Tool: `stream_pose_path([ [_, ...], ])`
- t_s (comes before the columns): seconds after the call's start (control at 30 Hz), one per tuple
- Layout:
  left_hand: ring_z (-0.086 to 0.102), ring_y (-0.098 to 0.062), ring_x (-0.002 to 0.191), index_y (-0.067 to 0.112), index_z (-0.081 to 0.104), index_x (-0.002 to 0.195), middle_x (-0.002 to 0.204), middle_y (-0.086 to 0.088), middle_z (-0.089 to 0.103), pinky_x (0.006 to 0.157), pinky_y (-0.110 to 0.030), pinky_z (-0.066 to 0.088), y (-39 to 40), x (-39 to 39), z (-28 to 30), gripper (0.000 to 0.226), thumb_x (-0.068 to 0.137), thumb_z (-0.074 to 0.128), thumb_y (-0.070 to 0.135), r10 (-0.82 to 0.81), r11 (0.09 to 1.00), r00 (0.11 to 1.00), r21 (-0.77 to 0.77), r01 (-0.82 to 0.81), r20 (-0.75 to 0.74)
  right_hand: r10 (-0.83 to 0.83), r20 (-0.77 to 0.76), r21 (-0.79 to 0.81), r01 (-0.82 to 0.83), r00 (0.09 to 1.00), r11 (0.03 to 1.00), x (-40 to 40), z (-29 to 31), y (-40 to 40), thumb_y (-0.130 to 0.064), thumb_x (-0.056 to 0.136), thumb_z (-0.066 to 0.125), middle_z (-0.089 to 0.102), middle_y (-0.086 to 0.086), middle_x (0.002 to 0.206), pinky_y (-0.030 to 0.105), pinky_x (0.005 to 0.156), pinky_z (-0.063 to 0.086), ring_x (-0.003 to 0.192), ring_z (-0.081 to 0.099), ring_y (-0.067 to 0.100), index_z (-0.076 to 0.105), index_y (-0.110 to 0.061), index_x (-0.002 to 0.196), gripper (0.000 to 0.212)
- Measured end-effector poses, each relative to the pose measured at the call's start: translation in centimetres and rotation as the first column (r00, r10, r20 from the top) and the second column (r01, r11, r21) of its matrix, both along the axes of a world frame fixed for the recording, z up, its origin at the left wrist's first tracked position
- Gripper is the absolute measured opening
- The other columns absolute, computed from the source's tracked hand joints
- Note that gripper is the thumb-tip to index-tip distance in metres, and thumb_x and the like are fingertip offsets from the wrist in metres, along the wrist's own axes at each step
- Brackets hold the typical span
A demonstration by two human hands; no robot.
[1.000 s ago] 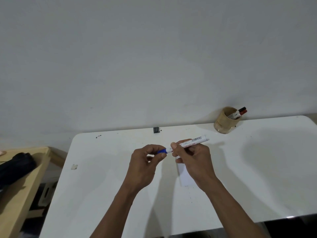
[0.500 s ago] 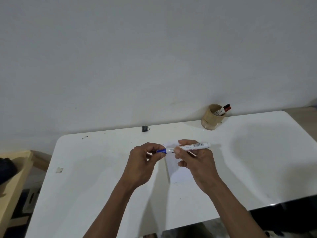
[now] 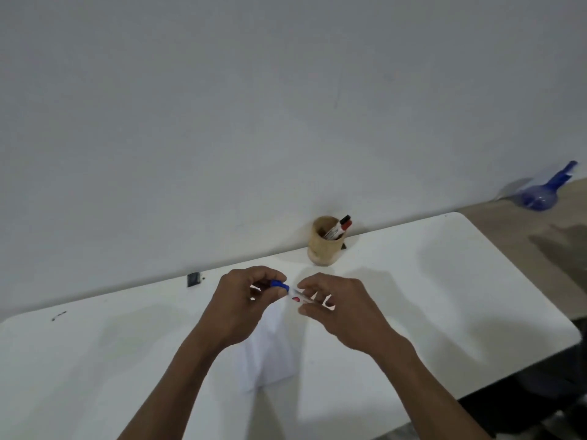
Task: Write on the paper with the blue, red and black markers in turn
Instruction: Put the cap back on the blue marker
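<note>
Above the paper (image 3: 270, 354), left hand (image 3: 244, 308) now pinching the blue cap (image 3: 279, 284), right hand (image 3: 336, 308) regripped closer on the marker (image 3: 298, 295): uncapping likely imminent, nothing written yet.

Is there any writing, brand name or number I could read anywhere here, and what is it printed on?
Nothing here reads clearly enough to quote.
Blue marker, held between the left hand and right hand: a red mark and faint print on its white barrel, too blurred to read.
Markers in the cup: label print too small to read.
Paper: no writing visible.
Small dark object by the wall: no legible text.
</note>
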State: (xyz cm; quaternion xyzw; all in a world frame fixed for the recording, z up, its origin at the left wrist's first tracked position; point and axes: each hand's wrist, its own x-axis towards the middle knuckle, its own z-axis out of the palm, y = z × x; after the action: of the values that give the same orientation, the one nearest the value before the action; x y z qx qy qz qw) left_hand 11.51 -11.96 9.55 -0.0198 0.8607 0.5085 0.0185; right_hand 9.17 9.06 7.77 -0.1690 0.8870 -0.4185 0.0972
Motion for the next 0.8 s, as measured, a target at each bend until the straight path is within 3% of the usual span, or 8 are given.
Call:
stream_pose_path([
  [0.1,0.067,-0.005,0.083,0.030,0.070,0.108,0.085,0.010,0.073,0.072,-0.018,0.055,2.8,-2.6,0.0,0.029,0.082,0.079,0.022,-0.007,1.000,1.000,-0.021,0.006,-0.018,0.054,-0.038,0.030,-0.053,0.998,0.998,-2.0,-0.4,1.8,-0.025,0.097,0.069,0.069,-0.014,0.099,0.015,0.073,0.053,0.086,0.067,0.009,0.060,-0.038,0.130,0.037],
  [0.2,0.065,-0.003,0.089,0.035,0.059,0.121,0.095,0.013,0.069,0.070,-0.014,0.054,4.8,-5.2,-1.0,0.052,0.076,0.083,0.026,0.059,0.996,0.998,-0.063,-0.058,0.014,-0.063,-0.033,-0.187,0.056,0.997,0.981,-4.5,-0.1,3.7,-0.021,0.101,0.063,0.068,-0.016,0.099,0.018,0.068,0.057,0.086,0.069,0.007,0.039,-0.060,0.139,0.060],
  [0.27,0.065,-0.001,0.090,0.031,0.057,0.126,0.100,0.012,0.068,0.066,-0.006,0.049,6.0,-6.8,-2.2,0.057,0.076,0.083,0.027,0.133,0.988,0.991,-0.083,-0.130,0.034,-0.195,-0.078,-0.317,0.161,0.978,0.935,-6.7,0.2,4.7,-0.018,0.100,0.064,0.067,-0.021,0.103,0.016,0.070,0.058,0.088,0.072,0.001,0.037,-0.064,0.140,0.066],
  [0.33,0.063,0.000,0.090,0.025,0.054,0.131,0.106,0.008,0.066,0.067,-0.006,0.047,7.4,-8.5,-3.6,0.063,0.076,0.084,0.027,0.192,0.976,0.981,-0.112,-0.186,0.040,-0.322,-0.131,-0.405,0.246,0.938,0.881,-9.2,0.3,5.3,-0.017,0.099,0.067,0.070,-0.020,0.102,0.014,0.071,0.056,0.088,0.075,0.000,0.042,-0.056,0.141,0.062],
  [0.47,0.060,-0.015,0.106,0.020,0.040,0.144,0.129,-0.003,0.059,0.084,-0.026,0.047,9.9,-11.7,-5.8,0.081,0.076,0.084,0.027,0.257,0.963,0.962,-0.113,-0.245,0.098,-0.475,-0.162,-0.507,0.340,0.865,0.792,-14.0,0.6,5.1,-0.020,0.097,0.070,0.078,-0.004,0.096,0.016,0.075,0.059,0.087,0.077,0.004,0.046,-0.031,0.140,0.051],
  [0.6,0.051,-0.025,0.130,0.019,0.030,0.149,0.146,-0.006,0.048,0.101,-0.035,0.048,11.6,-14.4,-7.0,0.095,0.073,0.086,0.025,0.285,0.956,0.948,-0.119,-0.270,0.141,-0.514,-0.140,-0.510,0.383,0.846,0.770,-16.8,-0.8,4.3,-0.025,0.099,0.067,0.080,0.003,0.096,0.033,0.082,0.063,0.090,0.077,0.014,0.047,-0.032,0.132,0.039],
  [0.8,0.058,-0.008,0.105,0.022,0.048,0.128,0.126,0.007,0.059,0.067,-0.001,0.039,11.9,-15.7,-8.0,0.077,0.064,0.091,0.021,0.261,0.965,0.960,-0.008,-0.261,0.103,-0.501,-0.084,-0.441,0.418,0.862,0.794,-18.2,-4.2,3.4,-0.016,0.093,0.075,0.073,-0.011,0.096,0.040,0.079,0.061,0.095,0.074,0.007,0.062,-0.024,0.116,0.028],
])
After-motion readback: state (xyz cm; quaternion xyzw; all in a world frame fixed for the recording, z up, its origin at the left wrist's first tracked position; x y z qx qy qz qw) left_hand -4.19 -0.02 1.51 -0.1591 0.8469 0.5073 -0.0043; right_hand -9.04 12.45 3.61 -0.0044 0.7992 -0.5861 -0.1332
